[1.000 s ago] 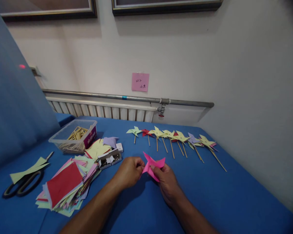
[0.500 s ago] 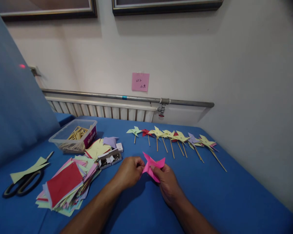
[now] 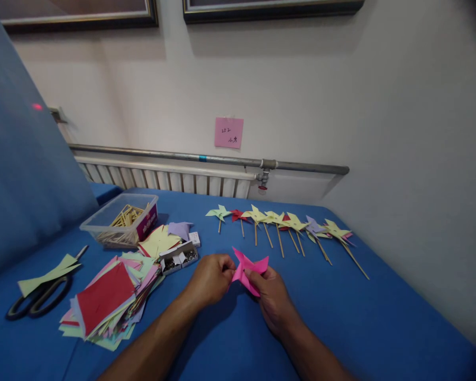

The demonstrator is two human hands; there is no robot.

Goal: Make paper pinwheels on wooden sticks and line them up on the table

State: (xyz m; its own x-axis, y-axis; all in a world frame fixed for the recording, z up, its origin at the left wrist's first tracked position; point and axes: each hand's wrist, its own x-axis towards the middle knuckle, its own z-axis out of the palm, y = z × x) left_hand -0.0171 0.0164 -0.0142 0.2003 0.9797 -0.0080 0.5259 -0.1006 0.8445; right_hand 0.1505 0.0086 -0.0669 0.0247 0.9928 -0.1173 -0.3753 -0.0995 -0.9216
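Right hand (image 3: 275,301) pinches pink pinwheel (image 3: 243,261) near centre, at six o'clock in view, seemingly keeping folds gathered. Left hand (image 3: 211,279) curls at its nine-o'clock edge; can't tell whether pinching.

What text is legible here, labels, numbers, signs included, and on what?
"252": pink note on the wall, upper line.
"小": same note, lower line; the character after it is unclear.
Too blurred to read: pale marks on the purple label of the clear tub.
Too small to read: print on the small white box.
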